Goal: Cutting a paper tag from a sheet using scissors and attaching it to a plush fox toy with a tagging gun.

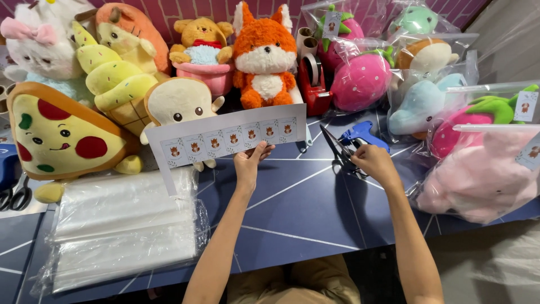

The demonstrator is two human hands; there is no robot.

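Fingers of the left hand pinch a white sheet of fox stickers at centre. Right hand, at three o'clock, is closed on black scissors. Clear bags at three o'clock hold plush toys; empty clear bags lie stacked at eight o'clock.

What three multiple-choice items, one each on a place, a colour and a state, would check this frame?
1. Where is the fox plush?
A. behind the paper strip
B. on the plastic bags
C. inside a bag

2. What colour is the tape dispenser?
A. green
B. red
C. white

3. What is the left hand doing?
A. resting flat
B. gripping scissors
C. holding up the paper strip

Answers: 1 A, it stands at the back above the strip; 2 B, its body is red; 3 C, its fingers pinch the strip's lower edge while the right hand is at the scissors.
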